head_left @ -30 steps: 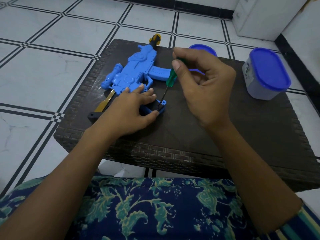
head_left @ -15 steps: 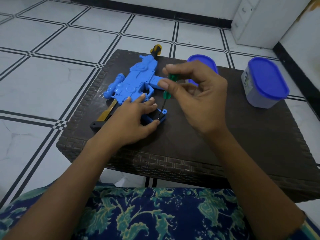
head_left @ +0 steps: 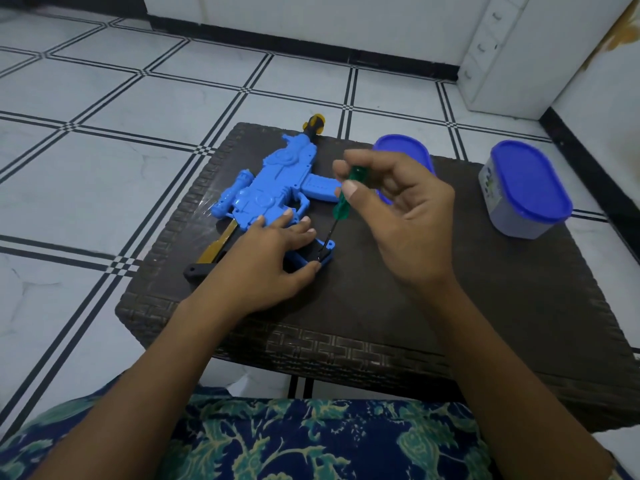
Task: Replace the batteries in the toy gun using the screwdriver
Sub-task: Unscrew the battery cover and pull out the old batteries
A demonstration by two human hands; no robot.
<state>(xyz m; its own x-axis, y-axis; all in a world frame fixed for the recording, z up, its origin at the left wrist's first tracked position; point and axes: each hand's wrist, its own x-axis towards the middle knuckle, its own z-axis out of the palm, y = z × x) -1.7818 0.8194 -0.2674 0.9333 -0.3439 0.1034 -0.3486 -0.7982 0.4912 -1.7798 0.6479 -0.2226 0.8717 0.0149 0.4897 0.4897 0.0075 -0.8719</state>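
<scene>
So, since a second ago my right hand (head_left: 408,220) has shuffled its fingers round the screwdriver (head_left: 344,199). The thumb has slid down the green handle and the forefinger now curls over its top. The tip hasn't gone anywhere. My left hand (head_left: 268,268) and the toy gun (head_left: 277,183) are right where they were.

Biggest thing first: the white tiled floor (head_left: 104,174) with black lines, and on it the low dark table (head_left: 467,299) with a woven pattern. My lap, in a blue and green leafy cloth (head_left: 311,441), sits at the table's near edge.

The toy gun lies flat on the left half of the table. Its orange and black muzzle pokes out over the far edge, and the yellow and black stock points at the left edge. The blue grip sticks out toward the middle of the table.

My left hand is laid flat on the gun with the fingers pretty much straight, pressing it down, and the thumb rests along the near side of the grip.

A tub (head_left: 519,195) with a blue lid stands near the far right corner. A second blue lid (head_left: 398,147) sits at the far edge, mostly hidden behind my right hand, so I can't tell what's under it.

My right hand pinches the screwdriver handle between thumb and fingertips, other fingers loosely curled. The shaft slants down and left, with its tip on the butt end of the grip, just beside my left thumb.
</scene>
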